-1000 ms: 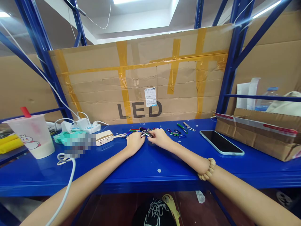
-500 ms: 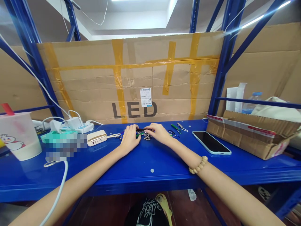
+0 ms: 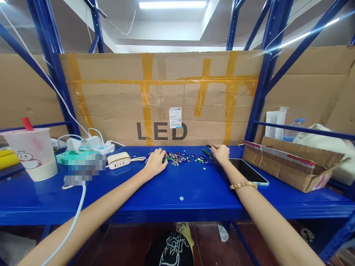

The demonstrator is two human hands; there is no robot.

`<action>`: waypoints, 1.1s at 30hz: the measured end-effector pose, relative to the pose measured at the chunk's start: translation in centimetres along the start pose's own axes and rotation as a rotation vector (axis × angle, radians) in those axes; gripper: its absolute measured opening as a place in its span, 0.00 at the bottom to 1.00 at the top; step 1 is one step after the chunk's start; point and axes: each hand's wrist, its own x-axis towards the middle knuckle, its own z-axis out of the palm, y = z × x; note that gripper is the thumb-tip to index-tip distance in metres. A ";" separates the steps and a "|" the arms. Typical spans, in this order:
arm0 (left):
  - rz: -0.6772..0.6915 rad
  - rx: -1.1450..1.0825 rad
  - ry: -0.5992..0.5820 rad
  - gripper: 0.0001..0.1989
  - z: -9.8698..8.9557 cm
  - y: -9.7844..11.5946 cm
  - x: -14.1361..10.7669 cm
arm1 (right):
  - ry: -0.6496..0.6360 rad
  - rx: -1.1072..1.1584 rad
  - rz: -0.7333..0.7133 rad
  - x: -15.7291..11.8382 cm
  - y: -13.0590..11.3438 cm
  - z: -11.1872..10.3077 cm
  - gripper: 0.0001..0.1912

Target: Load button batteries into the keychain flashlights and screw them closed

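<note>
A loose spread of small metal key-ring parts [image 3: 175,159] lies on the blue steel shelf [image 3: 180,199], with silver pieces in the middle. Coloured carabiner clips [image 3: 200,159] sit to their right. My left hand [image 3: 155,163] rests at the spread's left end, fingertips at its edge and a small green piece beside them. My right hand [image 3: 221,153] is farther right, its fingers over the far end of the clips, next to a green-handled item [image 3: 206,152]. A thin dark tip shows just past those fingers. Whether that hand grips anything is hidden.
A smartphone [image 3: 247,170] lies right of my right hand, and a torn cardboard box [image 3: 291,165] stands beyond it. Left of my left hand are a gold power bank [image 3: 118,160], a power strip [image 3: 100,149], a blurred packet and a plastic cup [image 3: 33,155]. A white cable crosses my left forearm.
My right hand has moved right, away from the middle of the pile. The small pieces now lie more spread out. My left hand has shifted little, and the view has levelled.
</note>
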 end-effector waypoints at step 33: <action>-0.166 0.204 0.129 0.11 0.3 -2.9 -0.5 | -0.131 -0.145 -0.354 -2.2 -2.5 0.3 0.12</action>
